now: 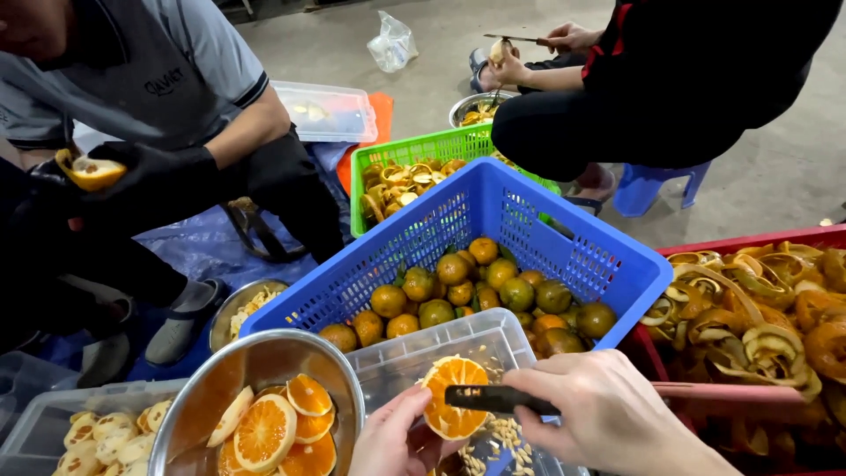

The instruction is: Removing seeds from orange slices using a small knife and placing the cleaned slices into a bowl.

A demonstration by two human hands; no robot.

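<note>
At the bottom centre of the frame, the left hand (390, 438) grips a halved orange (452, 396) with its cut face turned upward, while the right hand (599, 407) is closed around a slim dark tool (498, 400) whose tip lies across that cut face. Both hands work above a clear plastic tub (493, 339), on whose floor pale seeds (502, 441) are scattered; the seeds suggest that pips are being picked out of each half here. Just left of the left hand, a steel bowl (264, 357) holds several cut orange halves (282, 427), judged to be finished pieces, though the bowl is far from full. At the lower left corner, another clear tub contains pale peeled pieces (110, 436). Behind the tub, in the centre of the frame, a blue basket (493, 211) still carries many whole green-orange fruits (476, 295), so a large share of the work appears to remain. At the right edge, a red crate (758, 240) is heaped with curled peels (749, 317); a green basket (414, 148) at upper centre holds more peels. In the upper left, a seated person's black-gloved hand (150, 176) holds a partly peeled fruit (91, 172); another person at upper right works with a knife (515, 39).
</note>
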